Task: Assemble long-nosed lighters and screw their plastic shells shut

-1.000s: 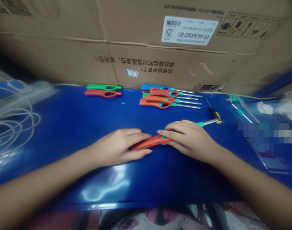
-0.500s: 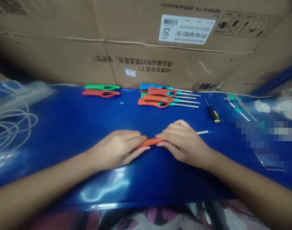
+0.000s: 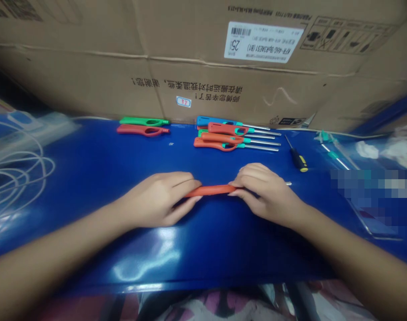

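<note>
Between my two hands lies an orange lighter (image 3: 213, 191) of the long-nosed kind, held level just above the blue table. My left hand (image 3: 163, 196) pinches its left end between thumb and fingers. At its other end my right hand (image 3: 260, 189) grips it with thumb and fingertips, which hide most of the trigger part. A metal tip (image 3: 288, 183) shows past the right hand. Behind the hands lies a pile of long-nosed lighters (image 3: 220, 144) in orange, red, blue and green. Further left are a green lighter handle (image 3: 140, 121) and a red lighter handle (image 3: 136, 130) without metal tubes.
A screwdriver (image 3: 299, 159) with a black and yellow handle lies right of the pile. A cardboard box (image 3: 190, 44) walls off the back of the blue table (image 3: 99, 178). White cable (image 3: 39, 165) coils at the left. Plastic bags and lighter parts (image 3: 333, 154) lie at the right.
My hands have moved apart along the orange lighter, so more of its body shows between them. The lighter sits slightly higher and more level. The view has shifted a little.
</note>
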`<state>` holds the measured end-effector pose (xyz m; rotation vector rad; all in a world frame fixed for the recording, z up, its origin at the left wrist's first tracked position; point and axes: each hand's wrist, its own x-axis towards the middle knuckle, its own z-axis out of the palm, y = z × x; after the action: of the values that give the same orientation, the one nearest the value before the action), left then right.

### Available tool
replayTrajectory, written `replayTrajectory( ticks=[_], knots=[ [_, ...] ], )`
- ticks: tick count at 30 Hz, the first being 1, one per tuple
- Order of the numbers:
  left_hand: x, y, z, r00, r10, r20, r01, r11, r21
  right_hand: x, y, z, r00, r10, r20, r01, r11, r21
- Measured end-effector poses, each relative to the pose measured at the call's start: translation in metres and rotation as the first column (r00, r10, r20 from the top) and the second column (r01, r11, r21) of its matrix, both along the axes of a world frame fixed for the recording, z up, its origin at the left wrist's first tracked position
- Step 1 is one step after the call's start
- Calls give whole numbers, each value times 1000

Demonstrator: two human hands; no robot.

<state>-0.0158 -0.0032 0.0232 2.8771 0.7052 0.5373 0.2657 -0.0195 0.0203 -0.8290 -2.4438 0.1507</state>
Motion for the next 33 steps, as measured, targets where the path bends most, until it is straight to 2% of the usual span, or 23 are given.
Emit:
replayTrajectory(
  ticks=[4, 6, 9, 11, 13, 17, 22, 26, 30, 33],
  knots=[
    [3, 0, -5, 998, 16, -67, -20, 998, -66, 1, 3, 2, 996, 16, 90, -18, 1000, 15],
    [2, 3, -7, 997, 48, -67, -51, 997, -53, 7, 7, 6, 986, -62, 154, 49, 995, 87],
    [-3, 11, -8, 994, 82, -68, -84, 996, -37, 25, 16, 12, 949, -235, 209, 193, 960, 203],
    [-6, 16, -6, 993, 96, -72, -99, 994, -37, 39, 24, 15, 915, -318, 247, 264, 937, 230],
    [-8, 20, -5, 991, 110, -69, -113, 993, -38, 51, 30, 15, 894, -341, 289, 283, 932, 225],
    [-10, 21, -4, 993, 103, -50, -106, 993, -51, 56, 35, 12, 910, -279, 307, 239, 957, 163],
    [-7, 16, -4, 1000, 26, 6, -25, 993, -113, 37, 24, 8, 969, -84, 232, 75, 996, 51],
    [-3, 11, -1, 998, -25, 53, 35, 981, -193, 24, 15, 5, 974, 10, 226, -27, 997, 70],
    [1, 6, 3, 990, -1, 143, 44, 954, -295, 21, 13, 4, 974, 27, 223, -23, 1000, -22],
    [3, 3, 5, 977, 79, 199, 10, 912, -411, 21, 12, 3, 982, 45, 181, -44, 999, -8]
  ],
)
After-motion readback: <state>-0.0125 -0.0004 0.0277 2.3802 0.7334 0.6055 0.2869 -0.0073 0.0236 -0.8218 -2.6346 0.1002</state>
